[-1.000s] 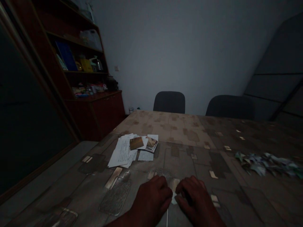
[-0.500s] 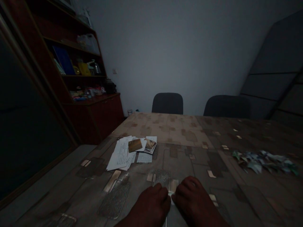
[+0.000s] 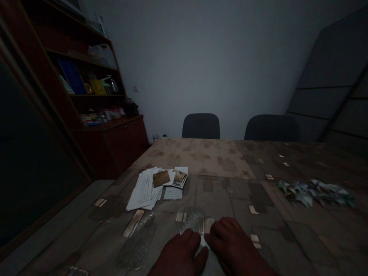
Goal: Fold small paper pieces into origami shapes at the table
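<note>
My left hand (image 3: 184, 251) and my right hand (image 3: 228, 241) are close together above the near edge of the patterned table (image 3: 201, 153). A small pale piece, perhaps paper (image 3: 204, 242), shows in the gap between them. Both hands have their fingers curled and pressed together, the right one pinching at this piece. The left thumb lies along its lower side. The image is dark, so the piece's shape cannot be made out.
Papers with writing (image 3: 142, 189) and a few photo cards (image 3: 161, 178) lie left of centre. A heap of crumpled or folded papers (image 3: 316, 192) is at the right. Two chairs (image 3: 201, 125) stand behind the table; a shelf cabinet (image 3: 123, 142) is at the left.
My left thumb has come away from the curled fingers and more of the pale piece shows. The view has shifted slightly, moving the table's contents a little left.
</note>
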Demonstrator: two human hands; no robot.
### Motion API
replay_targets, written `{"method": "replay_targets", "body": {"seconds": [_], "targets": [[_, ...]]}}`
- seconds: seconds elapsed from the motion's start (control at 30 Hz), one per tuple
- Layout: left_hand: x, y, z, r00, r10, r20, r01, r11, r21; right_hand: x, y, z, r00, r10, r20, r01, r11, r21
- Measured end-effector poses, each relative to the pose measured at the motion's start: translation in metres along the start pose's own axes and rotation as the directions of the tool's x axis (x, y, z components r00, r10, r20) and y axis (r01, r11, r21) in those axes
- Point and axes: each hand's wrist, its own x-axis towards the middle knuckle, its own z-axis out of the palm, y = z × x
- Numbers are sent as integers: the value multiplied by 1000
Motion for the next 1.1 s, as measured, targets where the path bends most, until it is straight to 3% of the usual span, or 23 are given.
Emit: {"method": "replay_targets", "body": {"seconds": [0.13,0.23,0.4,0.5,0.67,0.77,0.97,1.1], "targets": [[-1,-4,-5,959,262,-108,-242,955,173,4,-2,-4,996,53,78,-56,998,32],[-2,-7,-4,934,334,-128,-294,921,254,0,0,-5,995,50,85,-52,998,26],[-2,-8,-10,943,317,-102,-283,924,256,-7,4,-8,993,11,114,-16,999,47],[0,-7,-23,945,325,-38,-308,922,235,-8,4,-8,997,-45,62,46,999,-9],[2,-5,-38,943,294,155,-321,928,187,-9,2,-1,995,-98,9,98,982,-158],[-1,-6,-27,943,257,212,-301,930,211,-8,1,3,989,-145,-35,134,968,-212],[-11,-11,6,959,189,212,-236,946,223,-6,1,4,975,-188,-115,146,942,-303],[-9,-9,1,959,158,234,-214,948,237,-7,2,4,982,-151,-110,110,942,-318]]}}
